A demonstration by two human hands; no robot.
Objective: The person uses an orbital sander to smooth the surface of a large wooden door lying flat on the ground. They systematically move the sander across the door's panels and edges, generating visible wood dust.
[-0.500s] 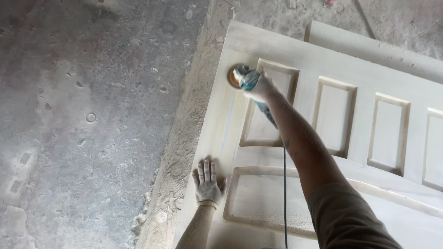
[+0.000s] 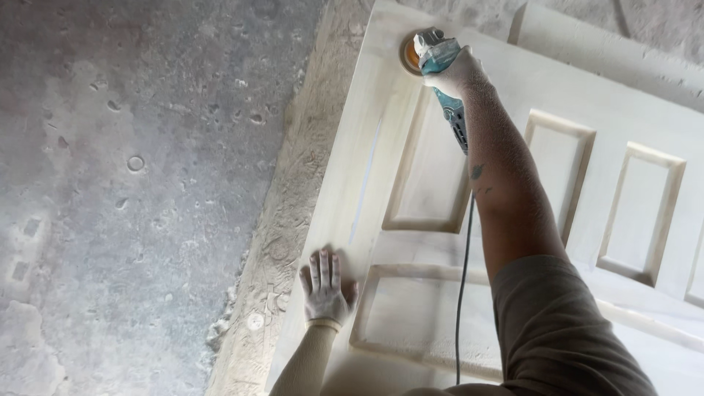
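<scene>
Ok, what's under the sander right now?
The sander, held in the right hand, sits on the pale panelled door near its far corner. An orange disc edge shows beneath it. The contact patch itself is covered by the tool.

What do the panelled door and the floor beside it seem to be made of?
Panelled door: probably bare, unpainted wood, pale and matt, with faint grain and dust where the right hand runs the sander. Floor: apparently raw concrete, grey, rough and pitted, under a dust film.

Door (image 2: 513, 220) (right end) beyond frame
</scene>
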